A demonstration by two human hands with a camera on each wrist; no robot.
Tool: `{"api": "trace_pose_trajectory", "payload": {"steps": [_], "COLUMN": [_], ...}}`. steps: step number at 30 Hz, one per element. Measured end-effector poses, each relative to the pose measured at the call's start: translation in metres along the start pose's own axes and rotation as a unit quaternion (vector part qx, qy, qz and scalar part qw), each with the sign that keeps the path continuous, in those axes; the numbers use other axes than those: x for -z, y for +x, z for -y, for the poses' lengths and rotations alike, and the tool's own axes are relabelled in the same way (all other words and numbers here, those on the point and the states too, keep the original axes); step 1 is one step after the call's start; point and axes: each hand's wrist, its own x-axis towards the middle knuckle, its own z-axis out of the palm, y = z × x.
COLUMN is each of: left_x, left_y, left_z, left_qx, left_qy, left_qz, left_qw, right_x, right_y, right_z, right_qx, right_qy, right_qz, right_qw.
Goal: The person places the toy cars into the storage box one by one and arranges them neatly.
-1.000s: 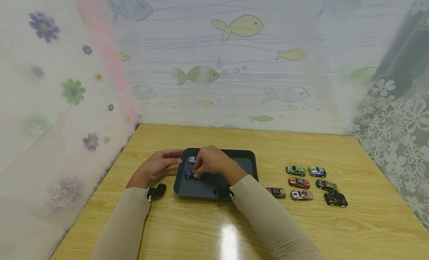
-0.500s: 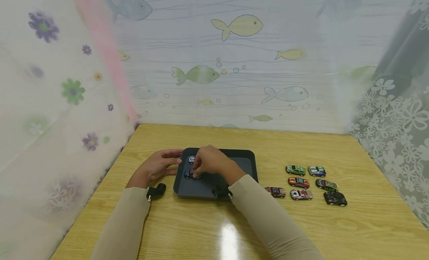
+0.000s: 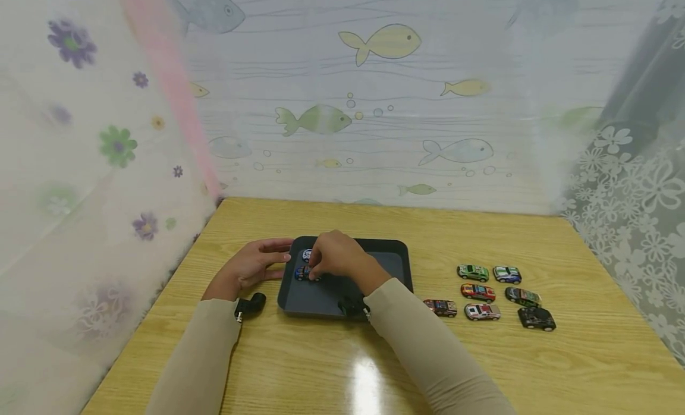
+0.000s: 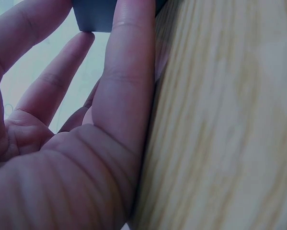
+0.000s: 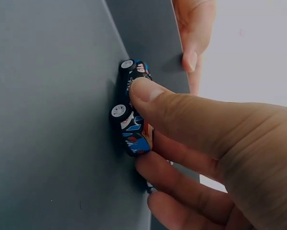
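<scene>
A dark grey tray (image 3: 353,296) lies on the wooden table. Inside, by its left wall, my right hand (image 3: 342,257) pinches a blue-and-black toy car (image 3: 302,273). The right wrist view shows the thumb against the side of this toy car (image 5: 132,124), its wheels by the tray floor. Just beyond it sits a white patterned toy car (image 3: 307,255), partly hidden by the hand. My left hand (image 3: 254,263) touches the tray's left side with extended fingers. In the left wrist view, fingertips of the left hand (image 4: 86,96) meet the tray wall (image 4: 95,17).
Right of the tray stand several toy cars, among them a green car (image 3: 473,272), a red-and-yellow car (image 3: 478,292) and a black car (image 3: 537,318). A brown-red car (image 3: 441,308) is nearest the tray, partly behind the right sleeve. Patterned curtains (image 3: 374,135) border the table.
My right hand has slid the blue-and-black toy car slightly away from me, closer to the white patterned one. The left hand and the tray have stayed in place.
</scene>
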Motion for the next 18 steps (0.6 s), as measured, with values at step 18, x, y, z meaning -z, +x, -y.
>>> {"api": "trace_pose_trajectory", "payload": {"steps": [18], "left_x": [0.001], "left_y": [0.002], "left_z": [0.002], "left_qx": [-0.004], "left_qy": [0.009], "left_qz": [-0.002], "left_qw": [1.0], "right_x": [0.016], "right_y": [-0.014], "right_z": [0.004], "right_qx": [0.005], "right_qy": [-0.004], "right_qz": [-0.008], "right_qw": [0.9999]}}
